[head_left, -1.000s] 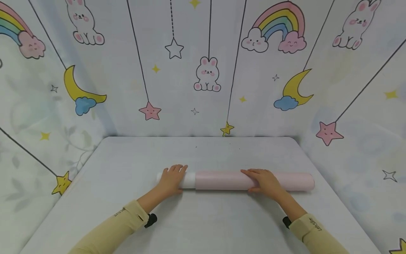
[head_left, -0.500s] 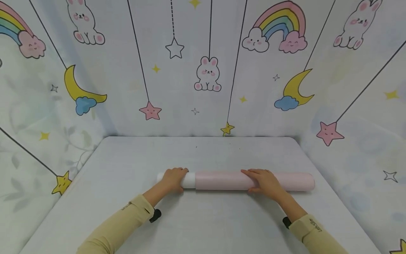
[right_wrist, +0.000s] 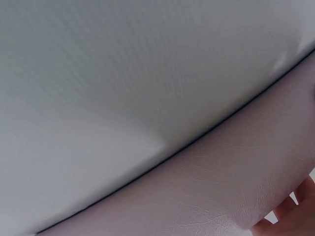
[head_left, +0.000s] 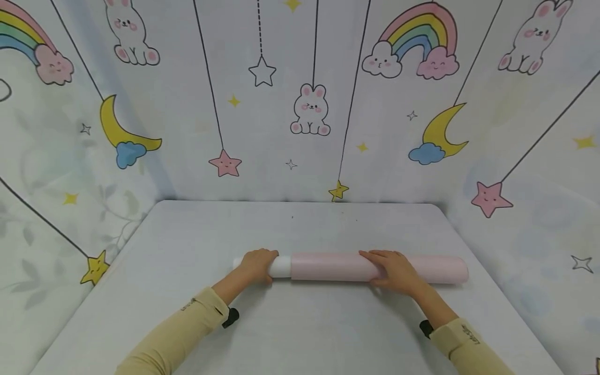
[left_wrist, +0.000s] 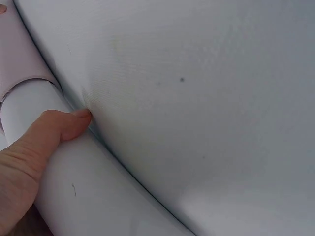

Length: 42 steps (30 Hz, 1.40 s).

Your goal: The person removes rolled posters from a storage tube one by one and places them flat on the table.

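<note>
A long cylinder lies crosswise on the white table (head_left: pixel 300 323). Its left end is a bare white tube (head_left: pixel 281 266); a wider pink sleeve (head_left: pixel 330 266) covers the rest. My left hand (head_left: pixel 255 264) grips the white tube near the sleeve's edge, fingers over the top. In the left wrist view the thumb (left_wrist: pixel 54 130) presses along the tube's near side. Over the pink sleeve, right of its middle, my right hand (head_left: pixel 395 270) holds with thumb in front and fingers across the top. Only a few of its fingertips (right_wrist: pixel 290 211) show in the right wrist view.
Behind and beside the table hangs a white cloth (head_left: pixel 267 130) printed with bunnies, stars, moons and rainbows. The table's back edge runs along the foot of the cloth. A few small dark specks mark the tabletop.
My left hand's fingers, spread over the white tube before, have closed down around it, and the left forearm has shifted slightly right. The right hand keeps its hold; the cylinder stays in place.
</note>
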### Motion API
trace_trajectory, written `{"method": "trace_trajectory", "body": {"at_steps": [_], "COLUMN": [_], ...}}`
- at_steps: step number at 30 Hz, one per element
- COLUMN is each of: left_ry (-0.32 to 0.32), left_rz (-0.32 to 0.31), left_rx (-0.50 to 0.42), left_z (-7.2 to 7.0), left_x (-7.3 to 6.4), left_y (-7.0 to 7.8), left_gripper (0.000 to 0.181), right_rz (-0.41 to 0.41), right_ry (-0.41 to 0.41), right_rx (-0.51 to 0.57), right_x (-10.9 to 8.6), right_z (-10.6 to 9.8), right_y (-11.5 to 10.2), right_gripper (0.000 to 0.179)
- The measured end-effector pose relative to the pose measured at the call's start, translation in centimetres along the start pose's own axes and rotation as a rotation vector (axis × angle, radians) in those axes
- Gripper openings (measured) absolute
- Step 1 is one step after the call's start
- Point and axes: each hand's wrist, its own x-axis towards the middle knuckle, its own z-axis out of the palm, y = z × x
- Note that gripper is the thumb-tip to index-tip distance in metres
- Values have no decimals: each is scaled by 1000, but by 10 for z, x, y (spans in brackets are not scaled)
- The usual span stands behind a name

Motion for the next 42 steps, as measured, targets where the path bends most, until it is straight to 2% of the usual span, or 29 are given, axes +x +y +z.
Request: {"method": "trace_trajectory", "body": {"at_steps": [8,19,36,42], "left_ry": [-13,8,8,4], "left_rz": [-35,-12,-33,-32], "left_rx": [-4,7,21,53], "left_z": [-4,-1,1,3], "left_x": [-4,-7,-3,-3], "left_y": [0,-2,1,-1], "left_gripper": [57,54,54,55], "right_rz": [9,46,165,172], "right_ry": [10,8,-19,-36], "right_rx": [4,19,112,159], "right_x": [-5,-21,-43,-46], "right_z": [-3,-5,-24,-29], "right_y": [3,19,46,51], "right_gripper": [69,68,68,66]}}
